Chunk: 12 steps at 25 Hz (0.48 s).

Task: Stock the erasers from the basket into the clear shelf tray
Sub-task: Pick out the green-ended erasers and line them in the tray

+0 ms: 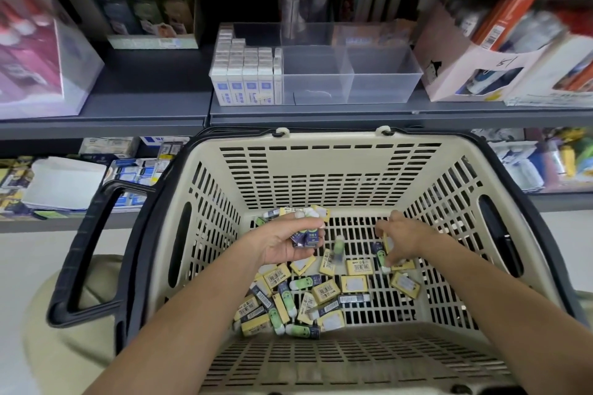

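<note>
**Hands Work the Basket While the Shelf Tray Waits**

Watching from my remote station, I see both hands down inside the beige basket, which sits right below the shelf, so the lift to it should be short. The left hand is turned palm-up, with its fingers and thumb curled round a small stack of dark-sleeved erasers held side by side. I judge it is serving as a collecting hand, so several can go up in one trip.

The right hand points its bunched fingers down at a loose piece near the basket's right side. Motion blur stops me from telling whether they have closed on it.

The rest of the erasers lie scattered on the slotted floor, heaped toward the near left corner. They are a mix of yellow barcoded sleeves and green-and-navy ones.

Above, the clear shelf tray stands at the shelf's front edge. Its left section is packed with upright white boxes, while the middle and right sections show only bare plastic, so I take those to be the destination.

By my reading, stocking has barely started and gathering is the step in hand. The slots are a risk, since a small eraser could snag or tip as the fingers close.
</note>
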Available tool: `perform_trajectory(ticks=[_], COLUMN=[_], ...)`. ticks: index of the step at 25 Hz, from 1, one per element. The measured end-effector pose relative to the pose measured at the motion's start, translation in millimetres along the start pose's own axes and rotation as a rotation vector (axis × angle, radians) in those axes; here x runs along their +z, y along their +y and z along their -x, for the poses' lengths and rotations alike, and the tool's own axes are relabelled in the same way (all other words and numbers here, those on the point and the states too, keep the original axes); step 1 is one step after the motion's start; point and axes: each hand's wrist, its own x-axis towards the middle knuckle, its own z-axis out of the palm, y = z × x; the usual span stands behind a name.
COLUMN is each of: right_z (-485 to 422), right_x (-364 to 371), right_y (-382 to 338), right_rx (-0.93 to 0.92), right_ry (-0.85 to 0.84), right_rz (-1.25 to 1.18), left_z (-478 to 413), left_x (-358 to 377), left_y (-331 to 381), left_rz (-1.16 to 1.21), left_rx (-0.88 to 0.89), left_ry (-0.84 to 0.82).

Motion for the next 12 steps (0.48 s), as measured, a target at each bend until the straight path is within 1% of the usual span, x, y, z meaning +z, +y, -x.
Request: perform_trajectory(ticks=[3,6,7,10,11,12], right_z=[0,-1,-2,-2,-3,-3], right_x=[1,2,1,-8,-11,-13], right_y=[-3,-7,-9,-16,-18,-20], right_rx=[-0.035,-0.075,-0.090,-0.090,-0.086,-0.096], right_ry=[-0.024,-0.011,-0.002,-0.024,-0.020,-0.010], right_rz=[0.046,-0.066,-0.152,-0.620,-0.702,-0.697], left_z=[-1,-1,-2,-5,-6,-7], left_x=[0,-1,-3,-6,-7,-7], left_y=[-1,-1,-1,-2,-3,-4], left_rz=[-0.006,0.022,0.035,0.044,0.030,0.010], left_rx=[0.017,0.022,0.020,0.013,0.012,0.013], left_ry=[0.009,0.031,0.042,0.083,0.096,0.109])
